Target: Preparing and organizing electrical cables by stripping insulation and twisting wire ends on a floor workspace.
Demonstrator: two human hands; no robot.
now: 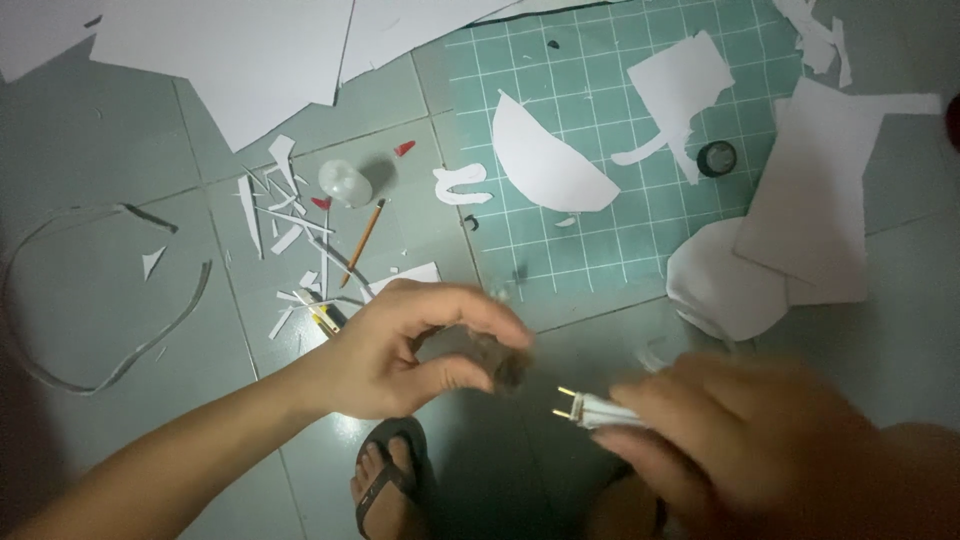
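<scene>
My right hand (740, 440) is clamped around a white plastic plug (600, 410) with two brass prongs, low over the grey tiled floor (130, 310). My left hand (410, 350) pinches a small dark blurry object (508, 365), can't tell what. One wooden pencil (363, 242) lies among paper scraps beside the green gridded cutting mat (600, 150).

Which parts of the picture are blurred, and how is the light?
Head view: the right hand and the dark thing in the left hand are smeared by motion; the white plug is fairly sharp; the cutting mat and paper scraps are clear; light is dim, darker at the corners.
</scene>
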